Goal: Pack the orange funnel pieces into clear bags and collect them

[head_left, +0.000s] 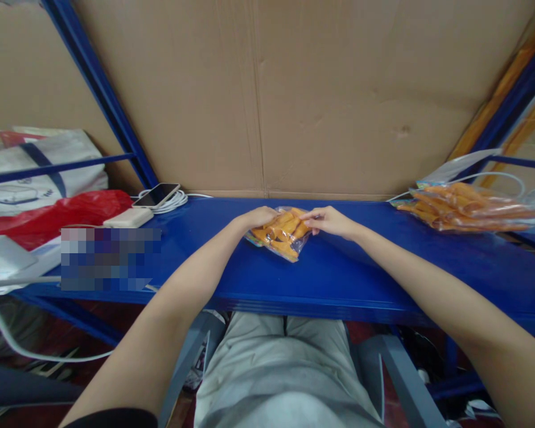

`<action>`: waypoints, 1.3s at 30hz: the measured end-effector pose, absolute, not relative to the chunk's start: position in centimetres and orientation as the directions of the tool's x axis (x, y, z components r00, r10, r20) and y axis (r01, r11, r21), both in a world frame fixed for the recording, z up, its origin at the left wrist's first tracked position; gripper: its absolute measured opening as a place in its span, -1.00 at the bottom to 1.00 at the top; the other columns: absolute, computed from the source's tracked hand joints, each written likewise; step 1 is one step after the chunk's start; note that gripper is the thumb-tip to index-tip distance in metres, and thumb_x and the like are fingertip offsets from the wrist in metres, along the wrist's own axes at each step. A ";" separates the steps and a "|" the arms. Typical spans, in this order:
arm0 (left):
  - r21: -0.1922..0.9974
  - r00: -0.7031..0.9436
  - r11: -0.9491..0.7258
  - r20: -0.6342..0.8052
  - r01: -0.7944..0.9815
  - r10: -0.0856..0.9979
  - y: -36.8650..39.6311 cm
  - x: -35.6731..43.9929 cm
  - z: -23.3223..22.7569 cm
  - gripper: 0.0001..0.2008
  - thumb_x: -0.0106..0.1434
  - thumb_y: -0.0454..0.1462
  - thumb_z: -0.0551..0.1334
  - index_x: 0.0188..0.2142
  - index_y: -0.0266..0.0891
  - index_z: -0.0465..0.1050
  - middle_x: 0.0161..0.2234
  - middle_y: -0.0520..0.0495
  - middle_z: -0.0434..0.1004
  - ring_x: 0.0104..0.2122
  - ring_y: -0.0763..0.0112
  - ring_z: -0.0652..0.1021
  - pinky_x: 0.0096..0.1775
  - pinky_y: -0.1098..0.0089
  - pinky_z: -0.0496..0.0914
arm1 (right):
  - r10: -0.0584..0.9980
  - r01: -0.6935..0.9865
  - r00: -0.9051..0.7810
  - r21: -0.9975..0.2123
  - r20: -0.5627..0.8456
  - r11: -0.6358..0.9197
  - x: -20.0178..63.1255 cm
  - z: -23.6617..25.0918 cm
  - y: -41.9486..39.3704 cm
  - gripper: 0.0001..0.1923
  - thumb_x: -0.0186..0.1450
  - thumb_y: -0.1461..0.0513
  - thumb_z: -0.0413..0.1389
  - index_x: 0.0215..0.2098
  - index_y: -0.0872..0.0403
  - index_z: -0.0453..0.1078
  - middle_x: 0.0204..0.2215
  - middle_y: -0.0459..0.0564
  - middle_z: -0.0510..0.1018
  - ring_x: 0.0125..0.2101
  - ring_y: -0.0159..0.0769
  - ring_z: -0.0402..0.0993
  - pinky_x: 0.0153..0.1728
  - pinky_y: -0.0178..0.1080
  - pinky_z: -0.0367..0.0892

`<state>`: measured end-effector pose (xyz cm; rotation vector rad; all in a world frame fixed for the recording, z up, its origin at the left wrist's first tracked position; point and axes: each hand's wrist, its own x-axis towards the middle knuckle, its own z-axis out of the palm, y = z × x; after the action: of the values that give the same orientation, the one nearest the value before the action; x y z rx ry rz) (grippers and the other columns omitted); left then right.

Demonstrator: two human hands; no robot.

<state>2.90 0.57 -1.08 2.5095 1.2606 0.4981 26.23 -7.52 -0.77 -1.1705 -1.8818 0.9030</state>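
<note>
A clear plastic bag [282,238] with orange pieces inside lies on the blue shelf top in front of me. What the orange pieces are, I cannot make out. My left hand [259,217] grips the bag's upper left side, its fingertips partly hidden by the bag's folds. On the opposite side, my right hand [330,222] pinches the bag's right edge between thumb and fingers. The bag lies nearly flat, and its lower corner points toward me.
Similar orange-filled bags [468,208] are piled at the right. A phone [157,195] lies on a coiled white cable [173,205] at the left, near a white box [129,218], red plastic [91,209] and a tote bag [49,163]. Cardboard [294,101] stands behind the shelf.
</note>
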 end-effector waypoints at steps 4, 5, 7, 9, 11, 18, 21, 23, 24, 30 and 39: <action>0.357 0.466 -0.445 0.031 0.821 0.884 -0.2 3.1 -0.1 -0.55 0.34 -0.09 0.02 -0.17 -0.22 0.65 -0.15 -0.12 0.69 -0.19 0.23 0.63 -0.19 0.43 0.44 | 0.910 0.392 -0.380 -0.862 0.167 0.322 25.6 -0.7 -8.0 -0.75 0.19 0.30 0.26 -0.14 0.11 0.63 -0.61 -0.13 0.51 -0.60 -0.47 0.41 -0.48 -0.37 0.43; 0.338 0.429 -0.411 0.023 0.847 0.903 -0.5 3.2 0.1 -0.50 0.36 -0.03 -0.01 -0.15 -0.25 0.64 -0.13 -0.16 0.69 -0.17 0.20 0.63 -0.19 0.41 0.44 | 0.905 0.385 -0.394 -0.866 0.160 0.320 25.5 -0.7 -8.1 -0.75 0.19 0.29 0.27 -0.14 0.10 0.63 -0.60 -0.13 0.51 -0.60 -0.47 0.41 -0.49 -0.36 0.43; 0.303 0.383 -0.373 0.030 0.877 0.923 -1.1 3.4 0.4 -0.39 0.39 0.06 -0.07 -0.09 -0.29 0.62 -0.07 -0.24 0.65 -0.11 0.13 0.63 -0.15 0.36 0.44 | 0.898 0.372 -0.412 -0.871 0.155 0.321 25.3 -0.6 -8.3 -0.76 0.19 0.28 0.28 -0.16 0.09 0.64 -0.58 -0.13 0.51 -0.61 -0.47 0.41 -0.53 -0.37 0.42; 0.259 0.383 -0.380 0.041 0.888 0.923 -1.7 3.7 0.6 -0.32 0.40 0.12 -0.12 -0.02 -0.29 0.59 0.01 -0.29 0.61 -0.02 0.06 0.60 -0.07 0.30 0.43 | 0.895 0.367 -0.421 -0.875 0.145 0.314 25.3 -0.3 -8.6 -0.78 0.18 0.28 0.29 -0.19 0.10 0.64 -0.59 -0.14 0.51 -0.63 -0.48 0.41 -0.56 -0.39 0.40; 0.207 0.400 -0.401 0.047 0.892 0.915 -2.2 3.9 0.6 -0.31 0.40 0.14 -0.13 0.03 -0.24 0.57 0.06 -0.29 0.58 0.06 0.02 0.56 0.00 0.24 0.40 | 0.892 0.377 -0.437 -0.878 0.114 0.297 25.3 0.1 -8.9 -0.79 0.19 0.27 0.28 -0.19 0.11 0.64 -0.63 -0.15 0.50 -0.65 -0.49 0.40 -0.58 -0.41 0.38; 0.197 0.466 -0.479 0.108 0.855 0.878 -2.4 4.0 0.2 -0.40 0.39 0.12 -0.05 -0.04 -0.19 0.61 -0.06 -0.20 0.66 -0.06 0.10 0.62 -0.10 0.33 0.44 | 0.948 0.453 -0.285 -0.852 0.140 0.262 26.0 1.6 -8.9 -0.79 0.26 0.18 0.25 -0.47 0.14 0.55 -0.77 -0.17 0.38 -0.79 -0.55 0.20 -0.76 -0.46 0.13; 0.223 0.511 -0.524 0.118 0.822 0.852 -3.0 4.5 0.2 -0.43 0.39 0.10 -0.02 -0.06 -0.21 0.61 -0.08 -0.18 0.67 -0.12 0.14 0.63 -0.12 0.35 0.44 | 0.975 0.458 -0.075 -0.861 0.208 0.219 26.5 1.7 -8.3 -0.74 0.29 0.21 0.22 -0.54 0.13 0.47 -0.75 -0.17 0.37 -0.80 -0.58 0.14 -0.80 -0.46 0.04; 0.229 0.537 -0.551 0.126 0.802 0.834 -3.6 5.1 0.3 -0.42 0.39 0.10 -0.02 -0.09 -0.24 0.62 -0.10 -0.20 0.67 -0.15 0.14 0.63 -0.13 0.33 0.44 | 0.982 0.452 0.007 -0.877 0.189 0.165 26.9 1.4 -7.8 -0.73 0.31 0.22 0.22 -0.54 0.13 0.45 -0.72 -0.15 0.39 -0.76 -0.56 0.19 -0.80 -0.47 0.07; 0.229 0.550 -0.565 0.128 0.793 0.825 -3.9 5.4 0.3 -0.40 0.39 0.11 -0.03 -0.11 -0.25 0.62 -0.12 -0.21 0.67 -0.16 0.13 0.63 -0.13 0.32 0.44 | 0.988 0.446 0.016 -0.885 0.154 0.131 27.0 1.2 -7.7 -0.73 0.31 0.21 0.22 -0.53 0.13 0.44 -0.70 -0.13 0.41 -0.74 -0.54 0.23 -0.78 -0.47 0.11; 0.238 0.612 -0.637 0.175 0.734 0.771 -4.8 6.5 -0.2 -0.46 0.39 0.06 0.01 -0.13 -0.24 0.63 -0.16 -0.18 0.69 -0.18 0.16 0.63 -0.12 0.31 0.43 | 0.970 0.240 -0.181 -0.964 -0.164 -0.118 26.1 -0.3 -7.9 -0.69 0.30 0.08 0.25 -0.46 0.14 0.49 -0.47 0.09 0.63 -0.49 -0.33 0.54 -0.47 -0.33 0.47; 0.337 0.614 -0.673 0.278 0.658 0.739 -4.5 6.5 -0.6 -0.58 0.41 -0.11 0.04 -0.22 -0.25 0.64 -0.21 -0.09 0.70 -0.21 0.28 0.62 -0.12 0.36 0.44 | 0.937 0.017 -0.236 -0.965 -0.258 -0.262 24.2 0.3 -9.4 -0.86 0.22 0.23 0.31 -0.39 0.13 0.47 -0.46 0.08 0.63 -0.44 -0.28 0.57 -0.35 -0.27 0.53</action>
<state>6.52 -4.48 -0.59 2.6367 1.1561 0.5916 24.17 -9.40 0.27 -1.2692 -1.2357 1.5942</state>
